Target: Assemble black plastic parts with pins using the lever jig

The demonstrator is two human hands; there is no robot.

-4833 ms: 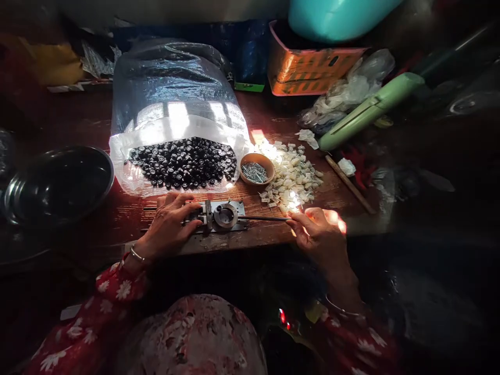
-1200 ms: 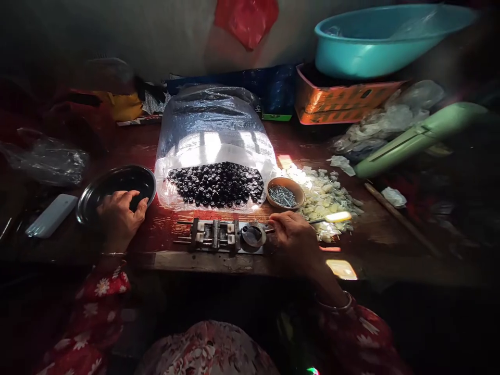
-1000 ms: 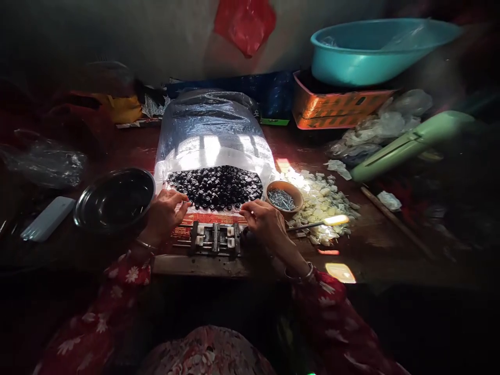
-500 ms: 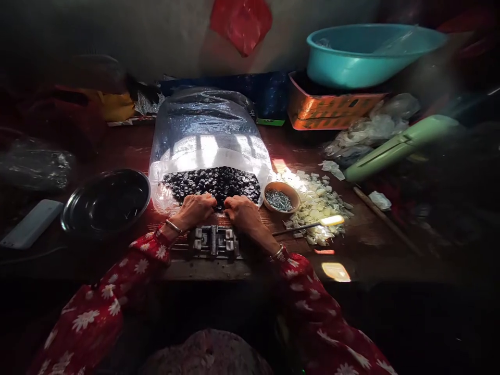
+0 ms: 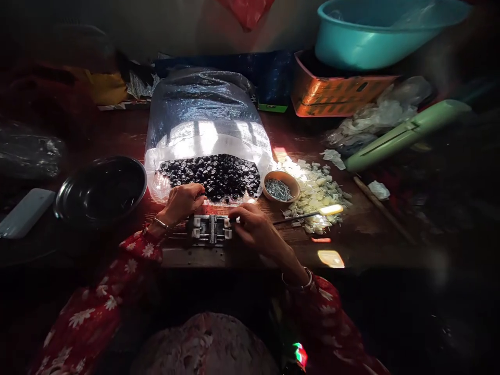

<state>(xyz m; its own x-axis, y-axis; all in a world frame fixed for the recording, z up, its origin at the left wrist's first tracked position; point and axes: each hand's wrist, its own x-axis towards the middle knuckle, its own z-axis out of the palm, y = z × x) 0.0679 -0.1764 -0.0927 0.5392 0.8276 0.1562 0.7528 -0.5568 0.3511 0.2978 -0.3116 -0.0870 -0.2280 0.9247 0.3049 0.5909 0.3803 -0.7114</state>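
While the left hand's [image 5: 182, 203] fingers curl narrowly at the bag's [image 5: 203, 104] six o'clock, the right hand's [image 5: 252, 225] seem pinched on the stiff, weighty metal jig [image 5: 209, 230].

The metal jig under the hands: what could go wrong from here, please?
The left hand is at the mouth of the clear plastic sack, so a careless pull could perhaps spill black pieces. The right hand is near the small bowl of nails; a knock might scatter them into the white pieces. The metal jig sits near the table's front edge and could slip.
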